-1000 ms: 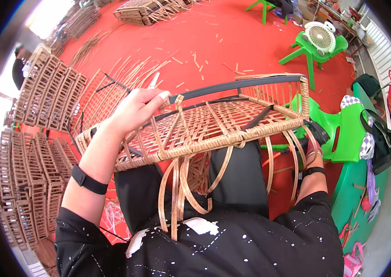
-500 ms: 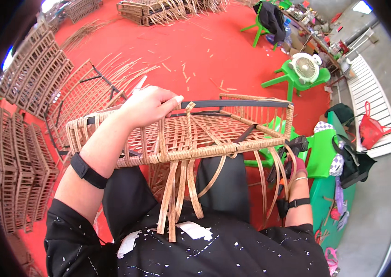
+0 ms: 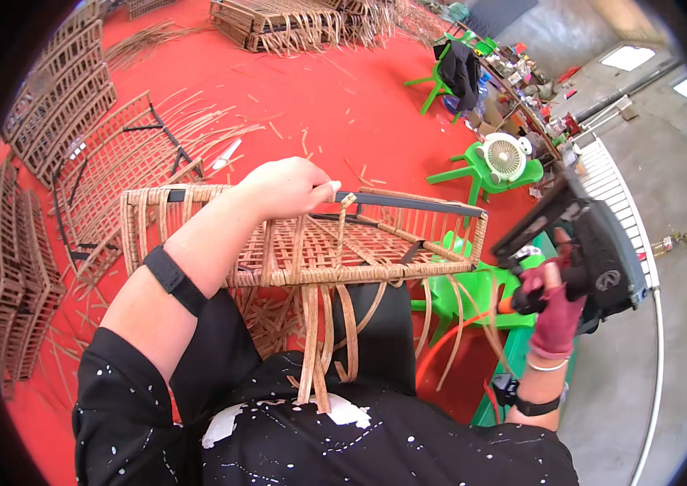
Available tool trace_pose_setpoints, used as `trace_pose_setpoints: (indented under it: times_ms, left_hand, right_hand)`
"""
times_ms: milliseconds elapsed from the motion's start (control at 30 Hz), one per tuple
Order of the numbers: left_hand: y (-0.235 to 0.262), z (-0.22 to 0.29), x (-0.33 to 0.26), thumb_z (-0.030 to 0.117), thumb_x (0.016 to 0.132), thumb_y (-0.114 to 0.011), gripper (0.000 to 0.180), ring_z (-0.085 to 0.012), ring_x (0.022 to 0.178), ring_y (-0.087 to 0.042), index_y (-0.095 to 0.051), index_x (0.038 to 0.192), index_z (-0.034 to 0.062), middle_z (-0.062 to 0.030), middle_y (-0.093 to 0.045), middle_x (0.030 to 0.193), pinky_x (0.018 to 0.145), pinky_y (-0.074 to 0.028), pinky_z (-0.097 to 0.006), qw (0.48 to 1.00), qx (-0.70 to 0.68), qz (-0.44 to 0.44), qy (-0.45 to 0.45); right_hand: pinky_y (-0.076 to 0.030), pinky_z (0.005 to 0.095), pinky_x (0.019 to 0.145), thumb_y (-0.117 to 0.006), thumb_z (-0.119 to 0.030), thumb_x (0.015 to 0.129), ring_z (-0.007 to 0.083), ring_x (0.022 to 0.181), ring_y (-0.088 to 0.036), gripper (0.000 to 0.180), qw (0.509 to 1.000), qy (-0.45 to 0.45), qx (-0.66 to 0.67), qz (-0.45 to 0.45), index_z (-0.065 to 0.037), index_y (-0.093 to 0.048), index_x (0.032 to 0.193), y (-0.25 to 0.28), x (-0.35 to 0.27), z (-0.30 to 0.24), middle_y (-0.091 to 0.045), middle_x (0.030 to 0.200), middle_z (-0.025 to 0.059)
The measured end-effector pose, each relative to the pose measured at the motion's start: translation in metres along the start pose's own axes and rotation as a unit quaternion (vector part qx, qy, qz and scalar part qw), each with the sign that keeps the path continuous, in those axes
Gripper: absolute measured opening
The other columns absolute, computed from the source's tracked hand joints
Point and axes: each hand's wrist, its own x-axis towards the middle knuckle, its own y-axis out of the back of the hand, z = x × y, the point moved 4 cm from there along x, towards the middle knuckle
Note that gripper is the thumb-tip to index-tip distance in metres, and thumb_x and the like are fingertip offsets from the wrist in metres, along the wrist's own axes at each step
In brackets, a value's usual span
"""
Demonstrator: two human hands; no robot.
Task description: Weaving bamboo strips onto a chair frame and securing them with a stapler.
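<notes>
A half-woven rattan basket (image 3: 392,269) with a black frame bar rests across my lap. Loose strips (image 3: 311,340) hang from its near edge. My left hand (image 3: 288,188) is closed on the basket's top bar, thumb and fingers pinched beside a strip wrapped round it. Out to the right, clear of the basket, my right hand (image 3: 552,314) in a dark red fingerless glove grips the handle of a black air stapler or nail gun (image 3: 603,251). An orange hose (image 3: 450,338) runs from near its handle toward my lap.
Stacked rattan frames (image 3: 19,267) and an unfinished woven panel (image 3: 125,174) stand at left. More baskets (image 3: 279,26) lie at the back. A white fan (image 3: 505,157) sits on a green stool (image 3: 473,172); a green chair (image 3: 473,296) stands right of the basket. Rattan scraps litter the red floor.
My right hand has lifted the air tool up and outward to the right from beside the basket. My left hand stays on the bar, and the view has shifted slightly.
</notes>
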Motion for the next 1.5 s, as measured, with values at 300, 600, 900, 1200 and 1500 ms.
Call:
trace_pose_setpoints:
  times_ms: [300, 600, 900, 1200, 1500]
  left_hand:
    - [-0.001, -0.004, 0.0, 0.04, 0.097, -0.048, 0.041, -0.0298, 0.073, -0.065, -0.07, 0.091, 0.0061, -0.012, -0.066, 0.074, 0.071, -0.051, -0.041, 0.999, -0.025, -0.014, 0.022]
    - [-0.002, -0.003, 0.002, 0.043, 0.098, -0.045, 0.045, -0.0291, 0.076, -0.066, -0.07, 0.089, 0.0066, -0.0112, -0.066, 0.073, 0.072, -0.051, -0.041, 1.0, -0.009, -0.013, 0.015]
    - [-0.004, -0.006, 0.005, 0.042, 0.099, -0.043, 0.047, -0.0295, 0.073, -0.064, -0.068, 0.083, 0.0056, -0.0101, -0.063, 0.067, 0.072, -0.051, -0.042, 1.0, -0.005, -0.013, 0.001]
    - [0.0, -0.002, 0.0, 0.043, 0.098, -0.043, 0.047, -0.0298, 0.071, -0.063, -0.067, 0.08, 0.0057, -0.0091, -0.062, 0.066, 0.071, -0.05, -0.042, 1.0, -0.004, -0.015, 0.0]
    - [-0.002, -0.002, 0.001, 0.042, 0.098, -0.044, 0.046, -0.0344, 0.075, -0.063, -0.066, 0.081, 0.0048, -0.0148, -0.063, 0.072, 0.073, -0.05, -0.044, 1.0, -0.002, -0.002, -0.001]
  right_hand:
    - [-0.045, 0.0276, 0.05, -0.07, -0.006, 0.083, 0.0117, 0.053, -0.056, 0.011, 0.963, -0.164, 0.031, -0.213, -0.002, -0.06, 0.084, -0.108, -0.033, -0.003, -0.059, 0.066, 0.0037]
    - [-0.051, 0.0315, 0.064, -0.074, -0.008, 0.078, 0.0167, 0.068, -0.064, 0.021, 0.944, -0.033, -0.14, -0.296, -0.001, -0.064, 0.095, -0.145, -0.028, 0.014, -0.068, 0.079, 0.0074]
    - [-0.052, 0.0335, 0.075, -0.074, -0.009, 0.076, 0.0215, 0.084, -0.068, 0.028, 0.941, 0.027, -0.143, -0.306, -0.001, -0.065, 0.102, -0.155, -0.028, 0.012, -0.07, 0.09, 0.0118]
    - [-0.052, 0.0346, 0.07, -0.073, -0.009, 0.076, 0.0263, 0.078, -0.069, 0.024, 0.935, -0.007, -0.187, -0.302, -0.002, -0.066, 0.097, -0.158, -0.027, 0.013, -0.07, 0.084, 0.0136]
    - [-0.051, 0.0344, 0.068, -0.074, -0.008, 0.076, 0.0229, 0.073, -0.067, 0.022, 0.94, -0.01, -0.159, -0.302, -0.001, -0.065, 0.095, -0.158, -0.026, 0.013, -0.069, 0.08, 0.0129]
